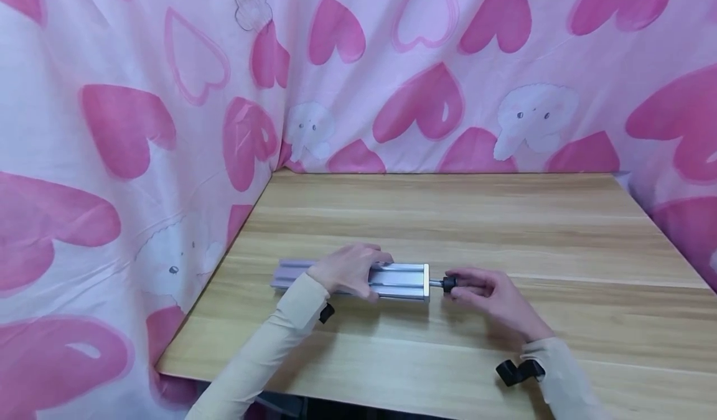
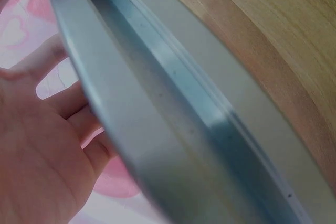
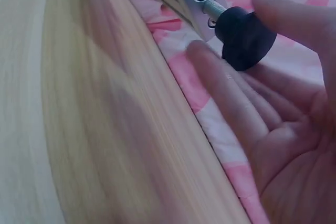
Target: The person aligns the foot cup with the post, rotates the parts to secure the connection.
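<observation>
A silver aluminium extrusion (image 1: 400, 275) with grooves along its length lies across the front middle of the table. My left hand (image 1: 350, 272) grips it around the middle, thumb on the near side and fingers over the far side. In the left wrist view the grooved metal (image 2: 173, 93) fills the middle, beside the palm (image 2: 37, 145). A threaded screw with a black knob (image 3: 245, 38) sticks out of the end plate (image 3: 202, 3). At this knob is my right hand (image 1: 495, 295), its thumb and fingers pinching the knob's edge.
The wood-grain table (image 1: 448, 214) is backed by a pink heart-patterned cloth (image 1: 414, 102), which also hangs at the left and right. Black wrist mounts (image 1: 518, 372) sit on both sleeves. The table's front edge runs close below the arms.
</observation>
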{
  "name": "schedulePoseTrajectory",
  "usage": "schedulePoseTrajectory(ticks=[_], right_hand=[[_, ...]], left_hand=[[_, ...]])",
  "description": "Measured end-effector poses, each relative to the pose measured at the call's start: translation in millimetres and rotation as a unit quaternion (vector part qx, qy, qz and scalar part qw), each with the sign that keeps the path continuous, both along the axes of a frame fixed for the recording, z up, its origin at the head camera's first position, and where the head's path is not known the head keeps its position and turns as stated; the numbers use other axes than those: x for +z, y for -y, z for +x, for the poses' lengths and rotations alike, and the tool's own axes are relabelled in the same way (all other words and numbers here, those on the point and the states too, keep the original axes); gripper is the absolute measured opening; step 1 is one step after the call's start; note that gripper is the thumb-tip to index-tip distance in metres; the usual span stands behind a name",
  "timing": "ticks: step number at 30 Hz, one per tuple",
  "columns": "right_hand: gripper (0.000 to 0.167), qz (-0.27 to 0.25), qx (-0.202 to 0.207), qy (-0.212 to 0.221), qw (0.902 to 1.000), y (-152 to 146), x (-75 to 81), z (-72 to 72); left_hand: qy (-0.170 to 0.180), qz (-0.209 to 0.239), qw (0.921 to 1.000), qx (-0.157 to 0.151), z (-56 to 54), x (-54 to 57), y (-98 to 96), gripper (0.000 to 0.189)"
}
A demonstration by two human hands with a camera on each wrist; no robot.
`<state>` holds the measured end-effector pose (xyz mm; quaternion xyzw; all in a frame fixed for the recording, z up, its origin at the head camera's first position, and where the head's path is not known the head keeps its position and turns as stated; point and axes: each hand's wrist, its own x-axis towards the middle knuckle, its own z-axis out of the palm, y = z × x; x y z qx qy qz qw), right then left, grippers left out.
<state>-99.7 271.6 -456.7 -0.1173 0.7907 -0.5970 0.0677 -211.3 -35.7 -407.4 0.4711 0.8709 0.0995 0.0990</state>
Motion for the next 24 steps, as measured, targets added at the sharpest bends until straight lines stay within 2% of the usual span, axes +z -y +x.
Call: schedulePoseTrajectory(ticks=[4,7,9,11,15,17,19,22,24], right_hand=[[0.053,-0.003,0.021,0.085,0.9961,1.8,3.5,-3.7],[0.061,-0.007,0.032,0.116,0.9927,4.3,5.3,-5.8],[0.064,-0.011,0.035,0.12,0.9921,4.9,5.8,-5.9],[0.063,0.0,0.027,0.105,0.9942,3.9,6.4,-4.2],[0.052,0.047,-0.005,0.026,0.9985,0.7,5.5,1.9],[0.055,0.046,-0.018,-0.013,0.9987,0.1,4.3,3.6],[0.062,0.025,-0.011,-0.047,0.9985,0.4,2.3,3.3],[0.061,0.006,-0.002,-0.075,0.9972,1.3,-1.0,1.5],[0.058,0.015,-0.01,-0.074,0.9971,0.9,-2.6,1.2]], left_hand=[[-0.007,0.001,1.0,-0.006,0.0,1.9,-0.7,0.068],[-0.009,-0.008,0.9999,-0.003,0.1,2.4,-0.8,0.068],[-0.006,-0.01,0.9999,0.0,0.1,2.4,-1.1,0.069],[-0.003,-0.01,0.9999,0.003,-0.3,3.0,-1.2,0.069],[0.004,-0.01,0.9999,0.004,-1.4,4.2,-1.1,0.07],[0.006,-0.009,0.9999,0.004,-1.9,4.5,-0.9,0.07],[0.007,-0.01,0.9999,0.004,-2.4,4.5,-0.6,0.07],[0.009,-0.009,0.9999,0.006,-3.0,3.7,-0.5,0.071],[0.008,-0.01,0.9999,0.005,-3.4,2.6,-1.1,0.072]])
